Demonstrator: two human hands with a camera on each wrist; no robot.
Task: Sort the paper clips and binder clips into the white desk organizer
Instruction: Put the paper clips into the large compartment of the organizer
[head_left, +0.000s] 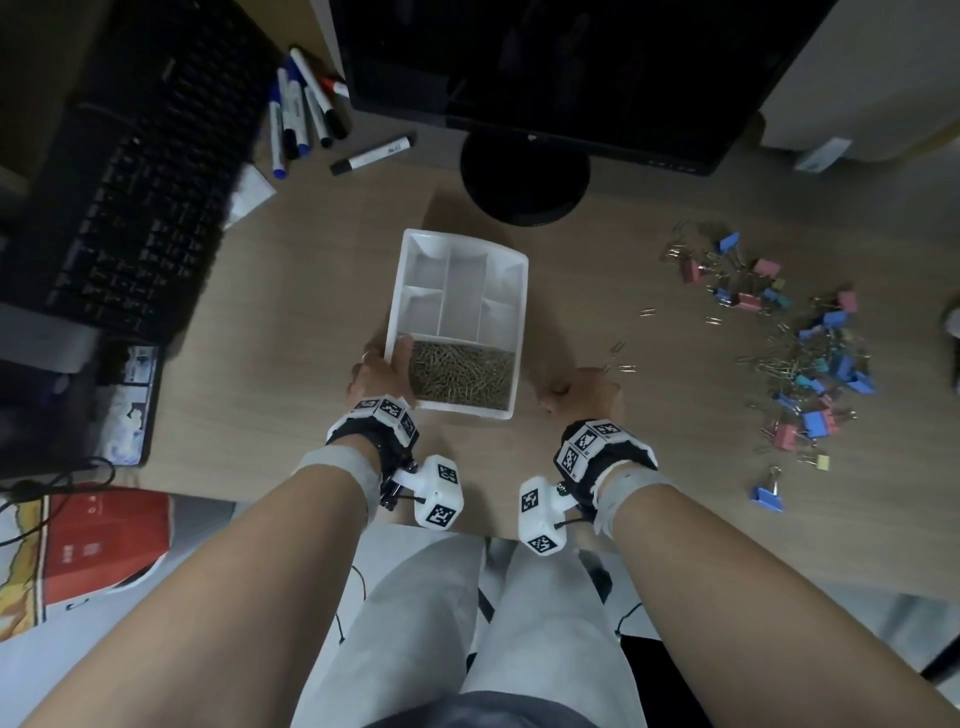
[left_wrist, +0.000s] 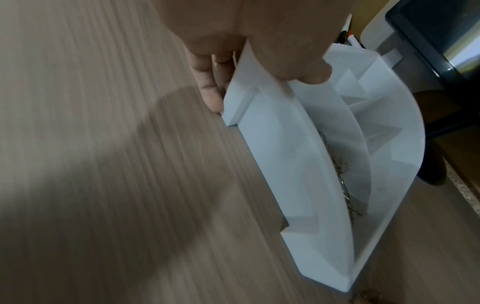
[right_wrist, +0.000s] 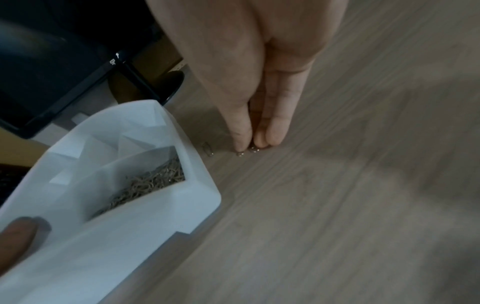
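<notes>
The white desk organizer (head_left: 511, 291) stands mid-desk, and its near compartment is filled with paper clips (head_left: 460, 376); the other compartments look empty. My left hand (head_left: 387, 364) grips the organizer's near-left wall (left_wrist: 272, 164), thumb (left_wrist: 298, 67) inside and fingers (left_wrist: 210, 90) outside. My right hand (head_left: 582, 389) is on the desk just right of the organizer (right_wrist: 130, 226). Its thumb and fingertips (right_wrist: 267, 139) pinch small paper clips (right_wrist: 253, 151) against the wood. A loose paper clip (right_wrist: 207, 149) lies beside them. A mixed pile of binder clips (head_left: 810, 338) and paper clips spreads at the right.
A black keyboard (head_left: 130, 182) lies at the left with several markers (head_left: 306, 109) behind it. The monitor's round stand (head_left: 524, 176) sits just behind the organizer. A red box (head_left: 104, 535) is at the near left. A lone blue binder clip (head_left: 768, 496) lies near the front edge.
</notes>
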